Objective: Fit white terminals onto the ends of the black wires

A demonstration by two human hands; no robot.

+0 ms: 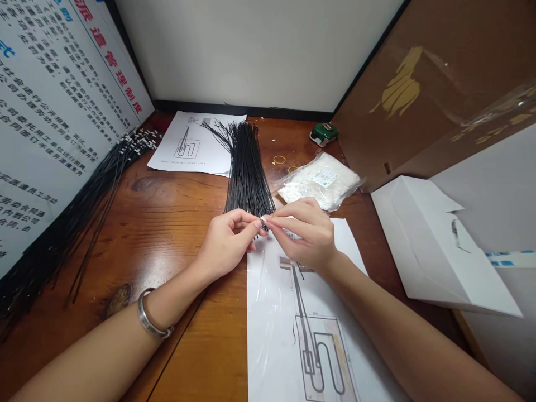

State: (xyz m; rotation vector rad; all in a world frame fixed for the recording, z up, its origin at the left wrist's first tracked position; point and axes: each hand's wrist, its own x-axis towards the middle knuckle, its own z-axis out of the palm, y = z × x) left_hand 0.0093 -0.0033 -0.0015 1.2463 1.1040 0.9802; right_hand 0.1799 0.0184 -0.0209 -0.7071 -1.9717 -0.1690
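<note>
My left hand [228, 243] is closed in a pinch near the middle of the table, with what looks like the end of a thin black wire at its fingertips. Fingertip to fingertip with it, my right hand [307, 231] pinches a tiny white connector [263, 219]. The fingers cover most of both small parts. Just beyond the hands lies a thick bundle of black wires [248, 167], its near ends partly behind my fingers. Under my right hand is a printed sheet with a wire drawing [272, 335].
At the left lies another black wire bundle [90, 201] with white connectors on its far ends. A second drawing sheet [167, 156] is at the back. To the right are a clear bag of white parts [322, 181], a green tape measure [324, 134], yellow rubber bands [279, 159] and a white box [435, 245].
</note>
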